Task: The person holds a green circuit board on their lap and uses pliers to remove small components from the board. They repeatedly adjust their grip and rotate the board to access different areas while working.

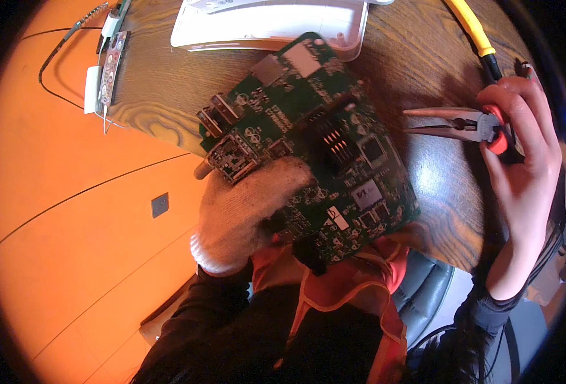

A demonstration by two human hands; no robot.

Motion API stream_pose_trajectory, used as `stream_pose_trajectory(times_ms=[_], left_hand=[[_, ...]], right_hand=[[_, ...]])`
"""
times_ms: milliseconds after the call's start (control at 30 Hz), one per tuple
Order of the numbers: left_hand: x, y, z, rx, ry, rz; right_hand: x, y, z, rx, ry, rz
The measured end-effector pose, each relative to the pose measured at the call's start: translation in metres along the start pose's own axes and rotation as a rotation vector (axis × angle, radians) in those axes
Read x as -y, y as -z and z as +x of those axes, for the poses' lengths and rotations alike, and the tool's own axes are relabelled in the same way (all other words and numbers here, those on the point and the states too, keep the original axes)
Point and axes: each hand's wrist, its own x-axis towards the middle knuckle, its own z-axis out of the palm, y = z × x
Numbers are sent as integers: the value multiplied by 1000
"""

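Note:
A large green circuit board (pixel 276 109) is held up in front of me, tilted, over the table's near edge. My left hand (pixel 247 208), in a pale knitted glove, grips its left edge with the thumb across the face. Metal port housings (pixel 233 157) sit beside that thumb, and a black slot with metal contacts (pixel 335 144) is near the board's middle. To the right, my bare right hand (pixel 523 134) is closed round the red handles of long-nose pliers (pixel 452 123). The pliers' jaws are slightly parted and point left toward the board, apart from it.
The wooden table (pixel 161 83) curves round in front of me. A white plastic casing (pixel 270 32) lies at the far side. Small circuit boards with wires (pixel 111 70) rest at the left edge. A yellow-handled tool (pixel 471 25) is at the far right. Behind me stands a dark chair (pixel 427 288).

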Motion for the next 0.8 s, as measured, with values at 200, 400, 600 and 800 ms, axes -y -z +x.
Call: stream_pose_trajectory(times_ms=[200,400,600,800], left_hand=[[-2,-7,4,-99,361,-529],[0,4,3,19,338,-130],[-2,-4,3,-117,464,-523],[0,0,4,-99,519,-484]], right_hand=[[3,-7,4,10,66,-75],[8,-9,5,13,56,-75],[12,-11,4,26,11,-68],[15,-11,3,50,-6,-95]])
